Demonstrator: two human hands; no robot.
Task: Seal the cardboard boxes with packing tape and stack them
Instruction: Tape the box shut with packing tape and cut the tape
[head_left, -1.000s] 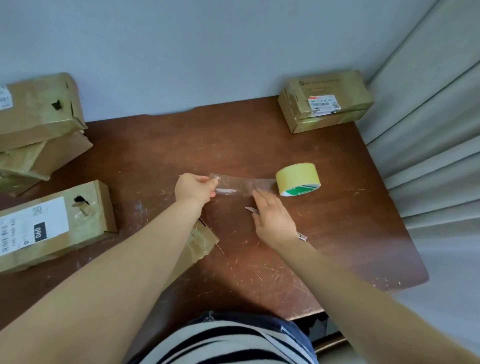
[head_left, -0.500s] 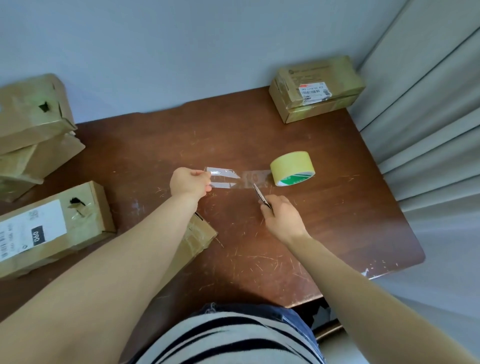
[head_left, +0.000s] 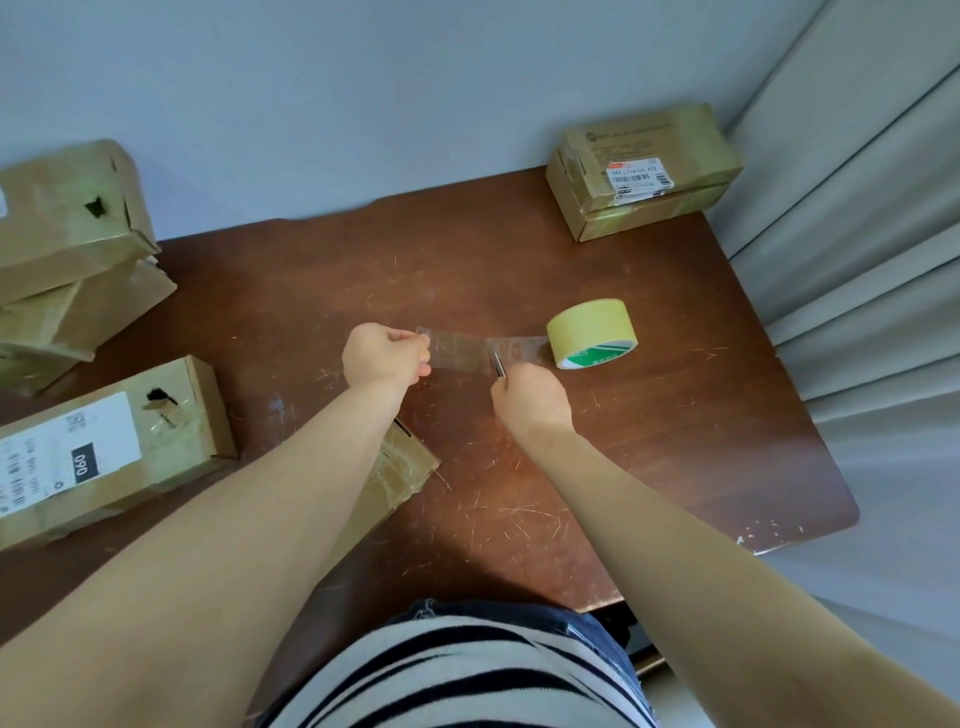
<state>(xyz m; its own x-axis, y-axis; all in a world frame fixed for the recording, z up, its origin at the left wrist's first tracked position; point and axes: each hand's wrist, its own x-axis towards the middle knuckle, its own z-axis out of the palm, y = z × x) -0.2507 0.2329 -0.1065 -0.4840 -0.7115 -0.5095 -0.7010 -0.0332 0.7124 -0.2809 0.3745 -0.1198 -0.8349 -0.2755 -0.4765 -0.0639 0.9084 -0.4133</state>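
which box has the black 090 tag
The front-left box, with the big white label. The far-right box has only a small barcode label.

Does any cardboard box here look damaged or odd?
Yes. The labelled box at the left has a torn hole on top. The top box of the left pile has one too, and that pile sits askew.

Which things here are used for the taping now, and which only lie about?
In use: tape strip, pinched by the left hand; metal cutting tool in the right hand; tape roll.
Lying about: labelled box, stacked boxes at left, far box, box under the left forearm.
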